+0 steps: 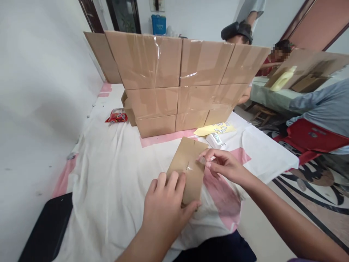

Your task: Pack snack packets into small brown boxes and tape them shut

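A small brown cardboard box (195,182) lies on the cloth in front of me, a seam running along its upper face. My left hand (166,196) holds it down, fingers over the left side of its face and thumb at the near edge. At its right edge, my right hand (220,163) pinches a strip of clear tape (202,159) between thumb and fingers. A shiny patch of tape (189,167) shows across the seam. Part of the box is hidden beneath my left hand.
A tall wall of taped cardboard boxes (152,102) stands beyond my hands. Near its base are a red packet (117,115), a yellow patterned sheet (218,128) and a small white device (215,140). A black phone-like slab (46,227) lies at left. Other people sit beyond and right.
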### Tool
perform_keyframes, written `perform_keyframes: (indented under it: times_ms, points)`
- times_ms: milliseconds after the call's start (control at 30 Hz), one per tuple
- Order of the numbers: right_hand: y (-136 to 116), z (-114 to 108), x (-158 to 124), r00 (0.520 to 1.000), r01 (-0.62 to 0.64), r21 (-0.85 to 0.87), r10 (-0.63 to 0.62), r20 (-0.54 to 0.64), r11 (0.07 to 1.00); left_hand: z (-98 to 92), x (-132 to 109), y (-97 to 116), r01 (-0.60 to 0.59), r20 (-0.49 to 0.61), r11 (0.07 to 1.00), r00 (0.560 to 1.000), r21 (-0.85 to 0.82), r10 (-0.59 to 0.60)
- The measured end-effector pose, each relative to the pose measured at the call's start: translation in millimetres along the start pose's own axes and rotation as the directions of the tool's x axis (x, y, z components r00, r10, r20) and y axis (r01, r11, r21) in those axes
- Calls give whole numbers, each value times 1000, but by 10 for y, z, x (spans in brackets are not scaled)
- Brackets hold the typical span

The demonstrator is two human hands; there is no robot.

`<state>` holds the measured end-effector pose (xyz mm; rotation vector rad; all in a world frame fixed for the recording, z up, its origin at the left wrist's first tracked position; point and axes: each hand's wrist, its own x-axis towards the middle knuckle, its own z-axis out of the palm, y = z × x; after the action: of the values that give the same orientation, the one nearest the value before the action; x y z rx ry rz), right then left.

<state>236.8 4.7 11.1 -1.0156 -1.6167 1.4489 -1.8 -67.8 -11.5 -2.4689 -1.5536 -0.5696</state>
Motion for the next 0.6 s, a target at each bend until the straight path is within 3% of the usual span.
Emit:
perform_keyframes:
  times_ms: [67, 167, 267, 367, 600]
  points:
    - [-46, 11, 110, 996, -91, -41, 92, 3, 995, -2, 125, -164, -131, 34, 991, 991, -12, 132]
    - [-141, 51, 247, 973, -228, -105, 231, 21, 968, 16, 372, -381, -329, 84, 940, 938, -87, 336]
    - [-225, 87, 347, 958, -280, -150, 285, 19, 948, 100, 546, -461, -476, -24, 868, 878, -142, 478]
    - [-292, 112, 417, 949, -310, -198, 316, -1, 930, 231, 564, -422, -511, -174, 851, 855, -122, 489]
    - [-378, 222, 508, 901, -430, -196, 433, -30, 881, 343, 467, -399, -502, -283, 855, 845, -130, 453]
